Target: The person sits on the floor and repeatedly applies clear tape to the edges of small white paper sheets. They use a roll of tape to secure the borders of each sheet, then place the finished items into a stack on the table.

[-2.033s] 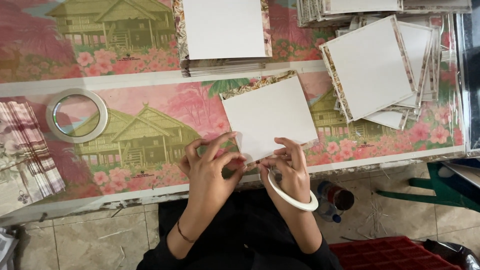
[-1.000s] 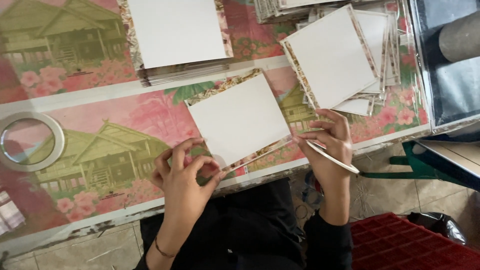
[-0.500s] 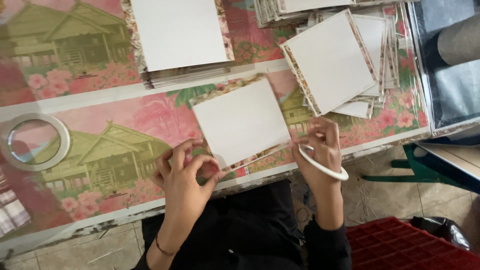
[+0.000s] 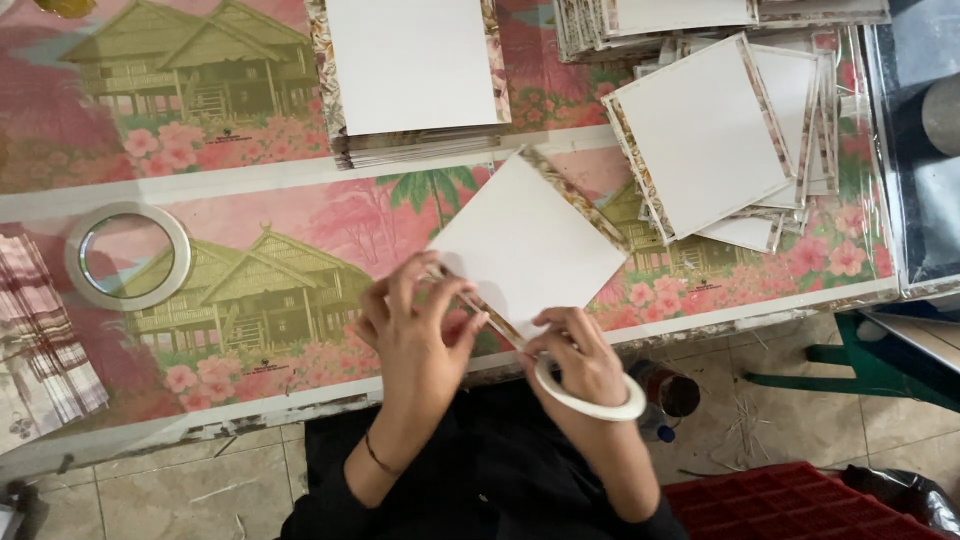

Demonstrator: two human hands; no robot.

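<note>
Left hand [image 4: 415, 330] pinching the lower edge of a white square card [image 4: 525, 245] on the patterned table [image 4: 250, 290]. Right hand [image 4: 575, 360] gripping a tape roll [image 4: 590, 400], touching the card's corner.

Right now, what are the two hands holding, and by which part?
The left hand pinches the near edge of the white square card with floral border. The right hand grips a white tape roll by its rim, at the same edge.

White square card [image 4: 525, 245], tilted, on table
</note>
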